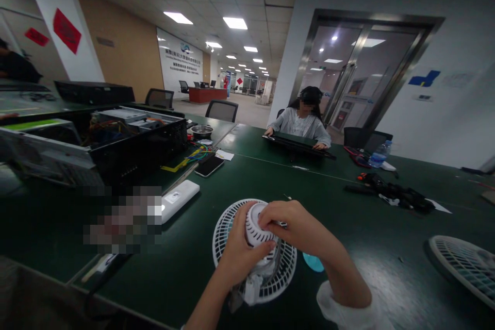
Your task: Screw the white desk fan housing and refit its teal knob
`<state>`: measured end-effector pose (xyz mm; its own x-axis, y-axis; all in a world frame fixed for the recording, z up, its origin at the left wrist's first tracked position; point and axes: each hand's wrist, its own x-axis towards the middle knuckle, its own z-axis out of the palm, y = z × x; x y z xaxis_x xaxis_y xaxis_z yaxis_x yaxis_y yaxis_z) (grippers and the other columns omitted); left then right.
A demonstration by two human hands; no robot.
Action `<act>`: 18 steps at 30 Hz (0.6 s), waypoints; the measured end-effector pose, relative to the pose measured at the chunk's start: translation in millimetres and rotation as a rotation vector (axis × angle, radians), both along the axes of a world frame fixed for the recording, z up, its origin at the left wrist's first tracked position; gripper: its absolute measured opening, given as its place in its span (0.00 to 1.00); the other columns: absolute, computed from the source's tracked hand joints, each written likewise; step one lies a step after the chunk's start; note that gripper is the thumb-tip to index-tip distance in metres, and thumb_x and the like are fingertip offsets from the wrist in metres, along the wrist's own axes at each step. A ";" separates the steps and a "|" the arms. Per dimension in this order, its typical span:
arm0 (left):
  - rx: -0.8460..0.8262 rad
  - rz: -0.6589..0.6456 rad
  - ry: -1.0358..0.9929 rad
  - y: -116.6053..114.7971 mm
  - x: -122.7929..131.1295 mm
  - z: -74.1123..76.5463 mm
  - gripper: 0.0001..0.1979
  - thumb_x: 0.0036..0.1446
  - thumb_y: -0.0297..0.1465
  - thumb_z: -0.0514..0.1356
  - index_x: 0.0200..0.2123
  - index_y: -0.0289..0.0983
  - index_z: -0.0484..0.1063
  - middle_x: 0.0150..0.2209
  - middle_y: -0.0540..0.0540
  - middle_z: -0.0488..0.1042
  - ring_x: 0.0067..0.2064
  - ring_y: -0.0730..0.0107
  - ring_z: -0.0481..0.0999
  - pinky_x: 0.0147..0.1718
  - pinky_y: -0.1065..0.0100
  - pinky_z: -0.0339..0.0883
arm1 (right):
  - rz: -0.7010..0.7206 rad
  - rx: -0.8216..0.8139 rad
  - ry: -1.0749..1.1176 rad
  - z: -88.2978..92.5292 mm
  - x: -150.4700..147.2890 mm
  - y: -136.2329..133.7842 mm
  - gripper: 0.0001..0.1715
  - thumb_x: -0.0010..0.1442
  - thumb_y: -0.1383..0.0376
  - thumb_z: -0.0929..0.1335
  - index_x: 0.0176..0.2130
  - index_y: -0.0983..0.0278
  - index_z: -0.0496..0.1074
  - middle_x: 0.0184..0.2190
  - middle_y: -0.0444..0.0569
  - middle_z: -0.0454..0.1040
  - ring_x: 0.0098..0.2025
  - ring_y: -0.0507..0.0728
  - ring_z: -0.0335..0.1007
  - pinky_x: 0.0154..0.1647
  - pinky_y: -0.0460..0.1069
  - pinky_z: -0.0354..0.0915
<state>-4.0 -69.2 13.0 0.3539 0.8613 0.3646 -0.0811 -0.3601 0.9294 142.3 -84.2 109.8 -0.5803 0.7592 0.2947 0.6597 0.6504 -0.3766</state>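
A white fan motor housing [257, 234] with vent slots stands on a round white fan grille [221, 227], which lies on the green table in front of me. My left hand [240, 247] is wrapped round the housing's left side, thumb across its front. At the top, the fingers of my right hand [284, 219] are pinched together against the cap; anything small between them is hidden. A light-blue piece [313, 262] shows on the table beneath my right forearm. Below the housing, the fan's white lower part [253, 289] is partly covered by my left hand.
A second fan grille [464, 263] lies at the right edge. Left stand an opened computer case [139, 149], a white power strip [181, 200] and a phone [209, 166]. Across the table a person [297, 124] handles a dark panel [297, 145]. A water bottle [381, 154] stands right.
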 end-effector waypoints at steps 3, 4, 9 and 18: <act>-0.004 0.004 0.017 -0.7 -0.1 0.1 0.33 0.47 0.30 0.65 0.56 0.40 0.55 0.56 0.42 0.61 0.57 0.54 0.61 0.58 0.54 0.53 | 0.005 -0.027 0.007 0.7 0.3 0.1 0.08 0.54 0.77 0.67 0.30 0.66 0.73 0.31 0.46 0.76 0.35 0.51 0.72 0.40 0.44 0.64; -0.006 0.006 0.023 -0.8 -0.1 0.2 0.34 0.47 0.30 0.65 0.56 0.40 0.55 0.56 0.42 0.61 0.58 0.54 0.61 0.58 0.54 0.53 | 0.006 -0.035 0.003 1.4 0.5 -0.3 0.08 0.54 0.77 0.67 0.30 0.66 0.74 0.32 0.47 0.77 0.36 0.51 0.72 0.40 0.45 0.65; -0.027 0.001 0.025 -1.2 -0.6 1.5 0.33 0.48 0.30 0.65 0.56 0.41 0.55 0.56 0.43 0.61 0.57 0.55 0.62 0.58 0.55 0.53 | 0.008 -0.087 -0.044 7.9 2.4 -3.9 0.12 0.54 0.79 0.66 0.33 0.67 0.76 0.37 0.49 0.77 0.39 0.51 0.72 0.44 0.45 0.65; -0.060 -0.010 0.005 -1.2 0.9 -0.8 0.34 0.46 0.30 0.65 0.56 0.39 0.54 0.56 0.41 0.60 0.58 0.53 0.61 0.58 0.54 0.52 | 0.016 -0.099 -0.089 13.2 4.4 -14.9 0.18 0.52 0.81 0.63 0.37 0.68 0.76 0.42 0.51 0.76 0.44 0.53 0.71 0.48 0.47 0.63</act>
<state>-3.1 -70.4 12.2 0.3639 0.8780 0.3110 -0.0800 -0.3032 0.9496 146.8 -99.1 123.0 -0.6132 0.7724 0.1653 0.6832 0.6237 -0.3798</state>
